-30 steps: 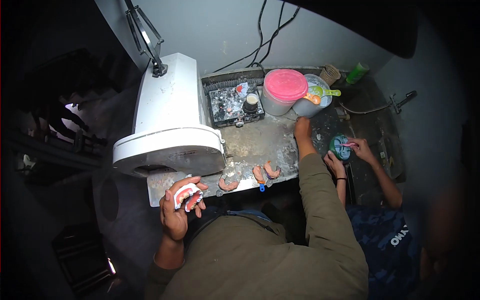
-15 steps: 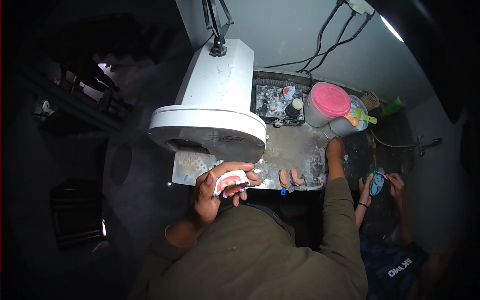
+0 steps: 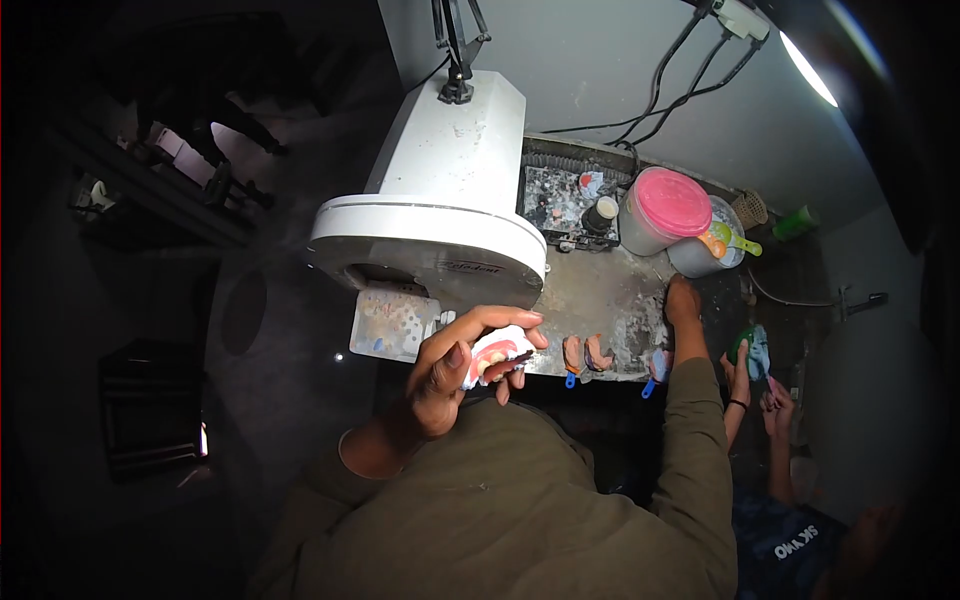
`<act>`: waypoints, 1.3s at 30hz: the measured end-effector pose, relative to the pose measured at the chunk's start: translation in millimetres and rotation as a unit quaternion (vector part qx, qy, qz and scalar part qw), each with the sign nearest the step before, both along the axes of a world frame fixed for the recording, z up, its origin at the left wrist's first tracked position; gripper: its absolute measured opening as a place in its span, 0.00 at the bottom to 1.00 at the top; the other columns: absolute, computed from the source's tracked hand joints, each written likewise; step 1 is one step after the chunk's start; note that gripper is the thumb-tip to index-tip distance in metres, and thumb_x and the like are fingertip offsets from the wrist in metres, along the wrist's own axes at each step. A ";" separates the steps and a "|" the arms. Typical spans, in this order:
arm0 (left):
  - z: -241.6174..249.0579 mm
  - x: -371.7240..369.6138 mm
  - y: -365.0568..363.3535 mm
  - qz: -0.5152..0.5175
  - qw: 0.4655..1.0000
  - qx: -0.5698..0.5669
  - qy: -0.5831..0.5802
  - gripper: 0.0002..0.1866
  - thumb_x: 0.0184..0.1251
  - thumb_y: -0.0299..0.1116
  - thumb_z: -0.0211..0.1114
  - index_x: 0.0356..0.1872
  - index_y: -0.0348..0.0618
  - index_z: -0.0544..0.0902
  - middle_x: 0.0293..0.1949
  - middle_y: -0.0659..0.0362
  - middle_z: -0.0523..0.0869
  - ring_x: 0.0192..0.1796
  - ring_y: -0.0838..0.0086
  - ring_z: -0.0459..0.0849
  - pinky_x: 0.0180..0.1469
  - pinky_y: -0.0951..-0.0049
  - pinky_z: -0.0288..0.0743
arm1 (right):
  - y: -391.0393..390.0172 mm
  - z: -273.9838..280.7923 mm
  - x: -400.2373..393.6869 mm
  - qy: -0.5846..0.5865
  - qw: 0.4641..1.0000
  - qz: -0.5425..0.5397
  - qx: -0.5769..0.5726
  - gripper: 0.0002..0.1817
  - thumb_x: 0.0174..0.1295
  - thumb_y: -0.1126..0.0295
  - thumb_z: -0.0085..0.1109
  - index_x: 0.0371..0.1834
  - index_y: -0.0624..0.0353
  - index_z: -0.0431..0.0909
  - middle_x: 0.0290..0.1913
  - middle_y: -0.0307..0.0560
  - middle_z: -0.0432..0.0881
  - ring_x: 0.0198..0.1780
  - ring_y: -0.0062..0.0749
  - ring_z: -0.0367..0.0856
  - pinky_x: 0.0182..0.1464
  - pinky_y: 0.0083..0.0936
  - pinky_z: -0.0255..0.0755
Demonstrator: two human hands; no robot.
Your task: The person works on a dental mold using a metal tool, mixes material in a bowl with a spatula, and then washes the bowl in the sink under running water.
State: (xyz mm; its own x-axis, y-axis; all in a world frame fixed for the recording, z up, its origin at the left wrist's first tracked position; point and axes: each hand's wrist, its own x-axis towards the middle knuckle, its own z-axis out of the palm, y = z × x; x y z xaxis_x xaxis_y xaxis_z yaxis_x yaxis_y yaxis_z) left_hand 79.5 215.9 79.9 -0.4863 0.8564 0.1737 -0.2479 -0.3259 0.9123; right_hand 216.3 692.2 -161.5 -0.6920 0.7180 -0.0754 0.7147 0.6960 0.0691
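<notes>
My left hand (image 3: 440, 385) is closed around a white plaster dental model (image 3: 503, 352) with pink gums and pale teeth, holding it above the front edge of the counter. Fingers curl over its far side and hide part of it. My right hand (image 3: 683, 298) rests on the counter in front of the white tub; its fingers are mostly hidden from this angle. Between the hands lie two orange-brown dental impressions (image 3: 572, 352), one with a blue handle. Another blue-handled impression tray (image 3: 656, 372) sits just below my right forearm.
A large white machine (image 3: 430, 225) stands at the left, with a speckled tray (image 3: 390, 325) beneath it. At the back are a pink-lidded bucket (image 3: 672, 200), scoops (image 3: 735, 240) and a dirty black box (image 3: 565, 210). Right of me, a co-worker's hands hold a green mixing bowl (image 3: 750, 352).
My left hand has moved right with the dental model. The view has shifted slightly, and the blue-handled tray by my right forearm now shows more. The co-worker's bowl has tilted.
</notes>
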 end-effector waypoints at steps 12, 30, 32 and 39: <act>-7.9 1.9 4.1 0.043 0.998 -0.043 -0.005 0.47 0.74 0.71 0.43 0.66 0.28 0.71 0.52 0.52 0.83 0.43 0.78 0.78 0.41 0.81 0.69 | -62.6 81.1 -3.7 0.257 0.896 -0.024 -0.361 0.04 0.66 0.80 0.58 0.42 0.65 0.75 0.39 0.51 0.81 0.37 0.43 0.85 0.47 0.34 0.85; -21.5 0.9 43.4 0.065 0.994 -0.057 0.064 0.26 0.64 0.26 0.67 0.62 0.36 0.70 0.47 0.62 0.72 0.45 0.83 0.69 0.49 0.80 0.65 | -274.0 227.7 -6.2 0.575 0.462 0.183 -0.651 0.11 0.70 0.77 0.61 0.44 0.63 0.67 0.37 0.57 0.82 0.37 0.36 0.89 0.36 0.27 0.88; -21.8 2.0 43.1 0.057 0.995 -0.060 0.054 0.25 0.65 0.26 0.66 0.62 0.36 0.70 0.46 0.62 0.72 0.45 0.83 0.69 0.49 0.80 0.65 | -280.7 226.6 -7.2 0.558 0.449 0.175 -0.675 0.11 0.70 0.79 0.61 0.44 0.63 0.66 0.37 0.56 0.82 0.39 0.33 0.87 0.38 0.28 0.88; -24.0 2.0 39.4 0.058 0.995 -0.063 0.044 0.26 0.65 0.27 0.65 0.63 0.36 0.69 0.49 0.60 0.73 0.48 0.82 0.70 0.51 0.79 0.66 | -283.4 224.1 -4.3 0.518 0.457 0.124 -0.712 0.14 0.78 0.68 0.53 0.49 0.72 0.78 0.39 0.56 0.84 0.39 0.36 0.89 0.41 0.31 0.88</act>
